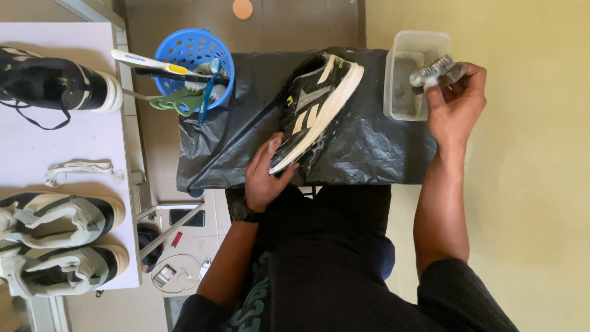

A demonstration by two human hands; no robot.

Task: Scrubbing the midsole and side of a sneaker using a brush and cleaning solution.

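Scrubbing step: left hand (pixel 265 178) grips the sneaker (pixel 314 106); right hand (pixel 456 101), at two o'clock, clutches a brush (pixel 432 71) over the tub (pixel 410 74); next, brush returns to the sole.

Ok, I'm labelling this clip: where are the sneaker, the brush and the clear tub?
sneaker (pixel 313 104), head view, on its black side panel.
brush (pixel 432 71), head view, on its bristle head.
clear tub (pixel 393 80), head view, on its left wall.

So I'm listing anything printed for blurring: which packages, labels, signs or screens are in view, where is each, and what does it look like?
Phone: floor, lower left beside the white table; flat dark rectangle, screen dark.
Toothbrush: across the blue basket; white handle with small dark lettering and a yellow patch.
Sneaker: on the black plastic sheet, steadied by the left hand; black, cream stripes, small yellow mark.
No signs or packages.
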